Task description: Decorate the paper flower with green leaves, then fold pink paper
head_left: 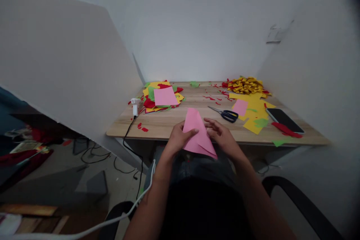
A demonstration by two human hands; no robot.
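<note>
A folded sheet of pink paper [197,133] is held above my lap at the front edge of the table. My left hand [180,137] grips its left side, thumb on top and the other fingers underneath. At the right side of the paper is my right hand [221,135], its fingers apart and slightly curled; it seems to be beside or lightly touching the edge. Scissors [229,116] with dark handles lie on the table just beyond my right hand, blades pointing left.
On the wooden table [194,97], a paper pile [165,96] and a white plug [135,108] lie left. Yellow folded pieces [246,85], yellow sheets [253,110] and a phone [284,120] lie right. A white cable [123,215] crosses near my left arm; partitions flank the table.
</note>
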